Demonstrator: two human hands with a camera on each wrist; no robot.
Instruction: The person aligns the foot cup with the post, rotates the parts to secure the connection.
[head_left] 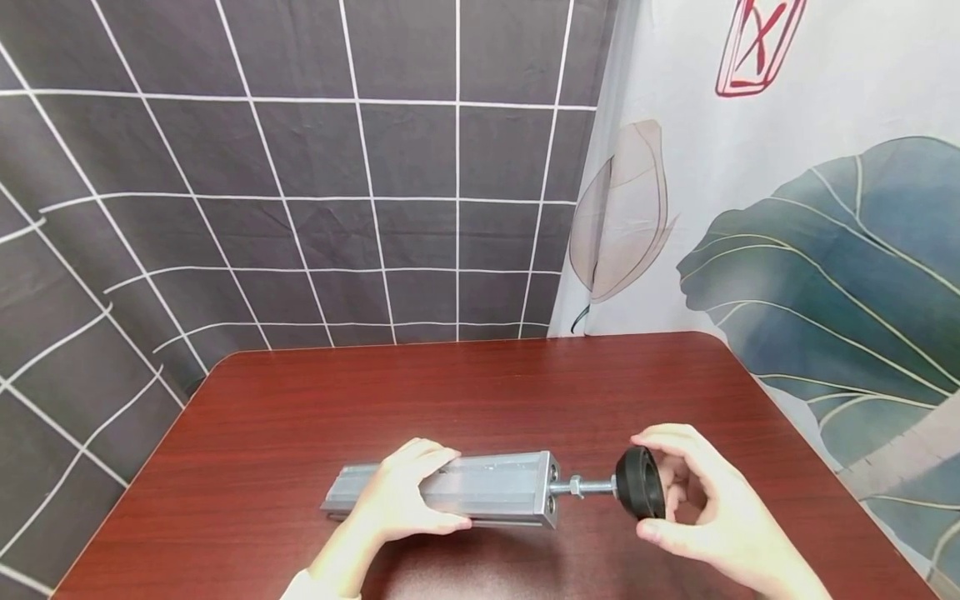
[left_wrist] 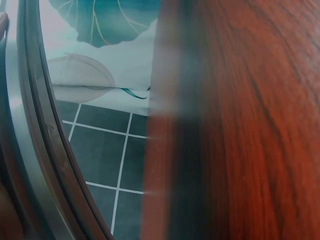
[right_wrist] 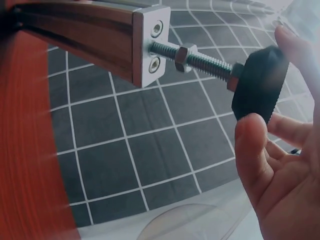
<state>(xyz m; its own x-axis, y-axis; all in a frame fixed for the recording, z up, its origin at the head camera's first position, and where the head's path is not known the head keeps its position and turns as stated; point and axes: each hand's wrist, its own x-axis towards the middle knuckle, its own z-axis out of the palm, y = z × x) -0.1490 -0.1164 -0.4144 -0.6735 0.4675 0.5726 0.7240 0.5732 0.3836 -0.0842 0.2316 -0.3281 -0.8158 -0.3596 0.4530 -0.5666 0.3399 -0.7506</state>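
Note:
My left hand (head_left: 405, 496) grips a silver aluminium profile (head_left: 498, 483) from above, thumb along the near side and fingers over the far side. A metal end plate (right_wrist: 152, 45) with two socket-head screws caps its right end. From the plate's middle a threaded rod (right_wrist: 207, 65) sticks out, carrying a hex nut (right_wrist: 185, 57). At the rod's outer end sits a round black levelling foot (head_left: 636, 482) with a ribbed edge. My right hand (head_left: 716, 504) pinches this foot by its rim between thumb and fingers. Along the left wrist view's left edge runs the profile's grooved side (left_wrist: 47, 125).
The profile lies lengthwise near the front of a reddish-brown wooden table (head_left: 450, 392). Behind the table hangs a dark grey cloth with white grid lines (head_left: 405, 167). On the right is a white curtain (head_left: 675, 67) with a large leaf print.

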